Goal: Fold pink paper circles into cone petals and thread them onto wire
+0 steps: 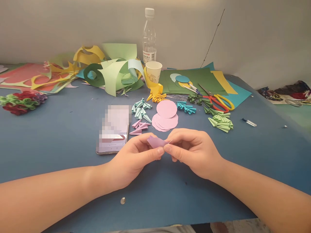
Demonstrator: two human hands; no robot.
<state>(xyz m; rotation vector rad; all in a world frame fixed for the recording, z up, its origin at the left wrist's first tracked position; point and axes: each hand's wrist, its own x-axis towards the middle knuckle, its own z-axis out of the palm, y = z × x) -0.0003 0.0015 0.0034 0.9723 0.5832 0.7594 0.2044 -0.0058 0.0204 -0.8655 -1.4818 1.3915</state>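
Observation:
A piece of pink-purple paper (156, 141), curled toward a cone, is pinched between my two hands above the table. My left hand (136, 153) holds its wider part between thumb and fingers. At the narrow right end, the thumb and fingertips of my right hand (194, 150) close on the paper. Just beyond my hands lie several pink paper circles (167, 121), overlapping. Small pink paper cones (139, 127) rest to their left, with pale mint cones (141, 108) behind. Teal cones (186, 107) sit to the right of the circles.
A phone (114, 129) lies left of the circles. Behind stand a paper cup (154, 71) and a plastic bottle (149, 38). Scissors (216, 100), green cones (221, 121) and a pen (249, 122) lie to the right. Paper offcuts (114, 74) heap at the back left.

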